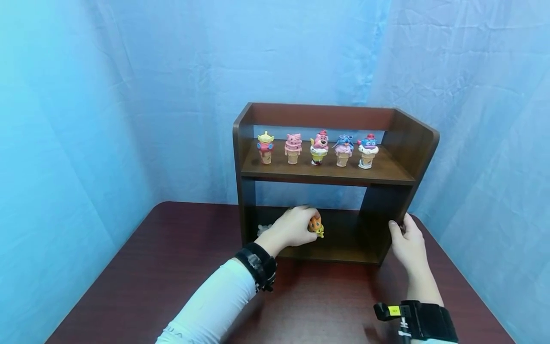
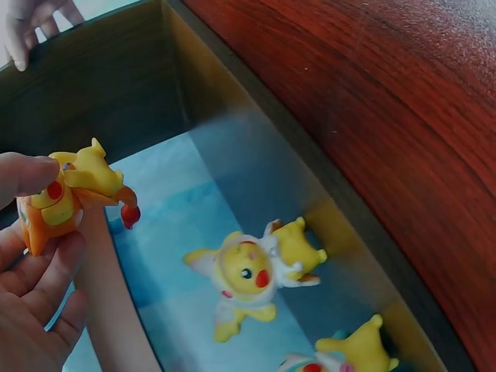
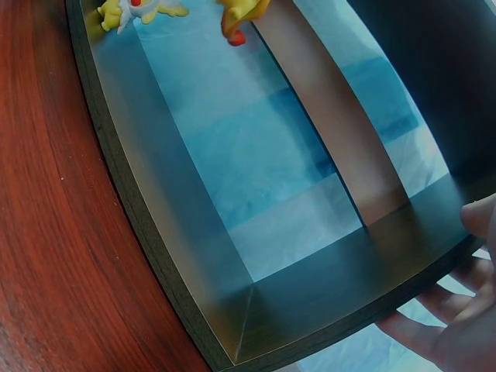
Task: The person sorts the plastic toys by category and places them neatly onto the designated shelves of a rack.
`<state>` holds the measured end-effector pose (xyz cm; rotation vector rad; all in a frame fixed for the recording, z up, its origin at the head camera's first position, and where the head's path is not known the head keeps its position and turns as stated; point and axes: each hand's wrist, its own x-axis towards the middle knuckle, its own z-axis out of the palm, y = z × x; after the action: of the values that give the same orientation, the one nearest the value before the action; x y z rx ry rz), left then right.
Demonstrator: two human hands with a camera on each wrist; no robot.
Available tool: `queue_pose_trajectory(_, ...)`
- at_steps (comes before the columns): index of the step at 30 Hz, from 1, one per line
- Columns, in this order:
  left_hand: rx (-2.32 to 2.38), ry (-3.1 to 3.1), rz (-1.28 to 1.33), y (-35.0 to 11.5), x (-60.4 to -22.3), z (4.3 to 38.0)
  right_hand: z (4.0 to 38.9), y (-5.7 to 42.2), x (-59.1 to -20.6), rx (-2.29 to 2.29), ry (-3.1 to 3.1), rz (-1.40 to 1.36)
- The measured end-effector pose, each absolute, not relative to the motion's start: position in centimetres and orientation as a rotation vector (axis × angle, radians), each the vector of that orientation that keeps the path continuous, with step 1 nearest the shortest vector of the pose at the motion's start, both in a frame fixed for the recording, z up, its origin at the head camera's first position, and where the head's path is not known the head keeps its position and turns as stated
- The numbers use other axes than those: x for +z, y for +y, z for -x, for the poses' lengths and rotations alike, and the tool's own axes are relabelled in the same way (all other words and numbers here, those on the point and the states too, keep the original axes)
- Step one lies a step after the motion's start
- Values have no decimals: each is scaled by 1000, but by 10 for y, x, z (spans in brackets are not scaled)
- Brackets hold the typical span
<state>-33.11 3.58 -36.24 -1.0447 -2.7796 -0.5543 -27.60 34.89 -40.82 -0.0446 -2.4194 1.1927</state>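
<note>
My left hand (image 1: 294,225) holds an orange and yellow toy figurine (image 1: 316,227) between thumb and fingers, inside the lower level of a dark brown wooden shelf (image 1: 328,178). In the left wrist view the figurine (image 2: 54,213) shows a yellow body and a red-tipped tail, apart from the shelf's bottom board. Beside it stand a white and yellow figurine (image 2: 249,267) and another yellow one (image 2: 364,347), partly cut off. My right hand (image 1: 409,244) grips the front edge of the shelf's right side panel, its thumb (image 3: 479,217) inside and its fingers outside.
On the upper level several ice-cream-cone figurines stand in a row, among them a pink one (image 1: 293,148) and a blue one (image 1: 343,150). The shelf stands on a dark red-brown table (image 1: 197,239). Blue curtains (image 1: 172,95) hang behind and at both sides.
</note>
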Motion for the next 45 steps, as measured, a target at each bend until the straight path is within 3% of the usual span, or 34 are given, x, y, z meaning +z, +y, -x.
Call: queue_pose_trajectory(45, -15, -2807, 967, 58, -421, 354, 276, 347, -407, 1187, -2391, 37)
